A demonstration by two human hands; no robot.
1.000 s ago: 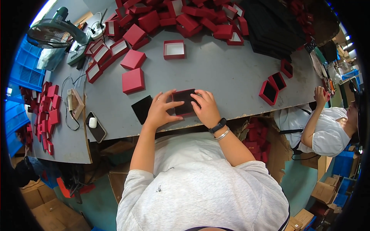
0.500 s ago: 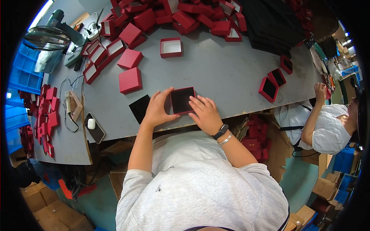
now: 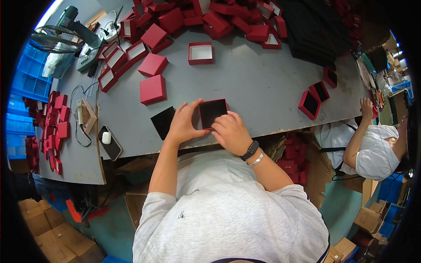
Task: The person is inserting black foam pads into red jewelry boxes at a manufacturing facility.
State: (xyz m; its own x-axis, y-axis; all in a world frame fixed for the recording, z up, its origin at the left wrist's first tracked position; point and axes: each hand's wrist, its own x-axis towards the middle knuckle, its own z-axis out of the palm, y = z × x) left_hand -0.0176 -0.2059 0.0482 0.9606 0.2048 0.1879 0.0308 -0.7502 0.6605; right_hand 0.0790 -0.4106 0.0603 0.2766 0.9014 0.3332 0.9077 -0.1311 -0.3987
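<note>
Your left hand (image 3: 183, 124) pinches the left side of a small red box (image 3: 213, 111) with a black lining, thumb on the near edge and fingers curled over the far left corner. Your right hand (image 3: 231, 131) rests against the box's near right edge, fingers pressed together on the rim. The box sits at the near edge of the grey worktop (image 3: 263, 83), open face up, between both hands.

Just left of your left hand, a flat black square insert (image 3: 163, 121) lies on the worktop. Farther left and away from you, two closed red lids (image 3: 153, 78) lie side by side. At the far centre stands an open red box with a white lining (image 3: 201, 53). A heap of red boxes (image 3: 210, 17) fills the far edge, with a stack of black inserts (image 3: 315, 30) to its right.

On the right, three black-lined red boxes (image 3: 316, 94) lie near the worktop edge, close to another person's hand (image 3: 366, 106). On the near left, a phone (image 3: 109, 142) carries a small white case. A fan (image 3: 59, 35) stands at the far left.
</note>
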